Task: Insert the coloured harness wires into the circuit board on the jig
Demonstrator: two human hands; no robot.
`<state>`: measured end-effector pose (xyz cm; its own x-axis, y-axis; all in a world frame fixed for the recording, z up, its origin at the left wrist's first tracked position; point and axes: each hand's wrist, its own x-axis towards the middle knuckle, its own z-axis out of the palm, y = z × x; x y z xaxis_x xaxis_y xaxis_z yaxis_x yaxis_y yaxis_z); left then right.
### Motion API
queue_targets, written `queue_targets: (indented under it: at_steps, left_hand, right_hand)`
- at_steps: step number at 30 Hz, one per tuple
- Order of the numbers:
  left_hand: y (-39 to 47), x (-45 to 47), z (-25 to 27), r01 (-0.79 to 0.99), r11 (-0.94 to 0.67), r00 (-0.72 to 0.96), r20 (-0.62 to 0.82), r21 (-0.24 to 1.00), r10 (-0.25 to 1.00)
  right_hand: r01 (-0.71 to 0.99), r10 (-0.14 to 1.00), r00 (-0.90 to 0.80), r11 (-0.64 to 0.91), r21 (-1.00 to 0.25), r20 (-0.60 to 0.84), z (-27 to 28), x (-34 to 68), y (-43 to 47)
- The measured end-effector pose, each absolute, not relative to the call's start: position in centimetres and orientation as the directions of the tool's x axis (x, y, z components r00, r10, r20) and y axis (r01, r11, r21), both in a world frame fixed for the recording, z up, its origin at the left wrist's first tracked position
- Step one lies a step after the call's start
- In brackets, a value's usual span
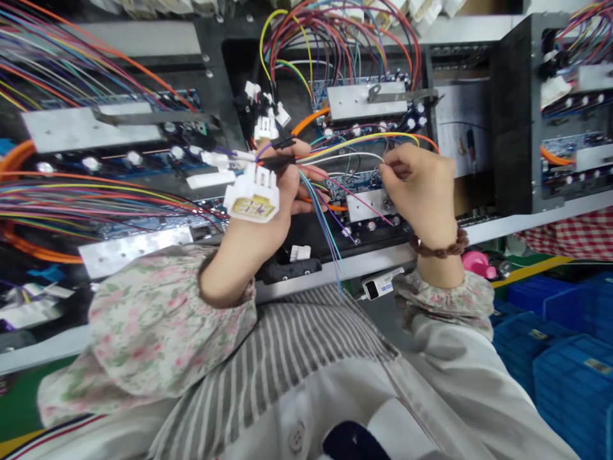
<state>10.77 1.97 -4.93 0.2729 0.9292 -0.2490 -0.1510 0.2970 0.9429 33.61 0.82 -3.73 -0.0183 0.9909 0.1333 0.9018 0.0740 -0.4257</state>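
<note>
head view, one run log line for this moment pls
left hand: holds white connector and wire bundle | right hand: pinches white wire | behind: circuit board

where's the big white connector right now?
Head view, left of centre: the white connector is held in the left hand, just left of the loose coloured wires and the right hand.

Blue crates [569,345] beside checked cloth [575,233]
</note>
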Motion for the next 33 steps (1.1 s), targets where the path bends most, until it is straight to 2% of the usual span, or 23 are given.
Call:
queue_targets:
  at_steps: [9, 15, 19, 22, 25, 29, 33]
  left_hand:
    - [1.9, 11.1, -5.2, -0.2, 0.271, 0.238, -0.222, 0.942, 0.946]
    - [2.0, 11.0, -5.0, -0.15, 0.299, 0.251, -0.257, 0.942, 0.933]
    - [1.9, 11.1, -5.4, -0.206, 0.276, 0.237, -0.225, 0.939, 0.945]
    - [1.9, 11.2, -5.9, -0.222, 0.264, 0.244, -0.209, 0.939, 0.947]
    - [2.0, 11.2, -6.0, -0.247, 0.227, 0.218, -0.174, 0.942, 0.96]
    - [2.1, 10.9, -5.7, -0.221, 0.304, 0.278, -0.239, 0.927, 0.931]
    - [2.2, 10.8, -5.6, -0.229, 0.318, 0.277, -0.252, 0.92, 0.927]
  right_hand:
    - [0.914, 0.999, 0.009, 0.01, -0.406, 0.044, -2.6, 33.4, 0.9]
    - [0.892, 1.0, -0.023, 0.021, -0.451, 0.001, -2.5, 33.6, 0.8]
    - [0.937, 1.0, -0.005, 0.011, -0.349, 0.018, -2.3, 33.4, 1.1]
    - [0.951, 0.999, -0.039, 0.03, -0.309, -0.021, -2.0, 33.1, 1.3]
    - [0.947, 0.997, -0.055, 0.038, -0.319, -0.044, -1.9, 33.1, 1.4]
    - [0.945, 0.997, -0.034, 0.012, -0.326, -0.063, -1.7, 33.4, 1.3]
    - [0.906, 0.997, -0.052, 0.069, -0.418, 0.051, -0.9, 33.1, 0.5]
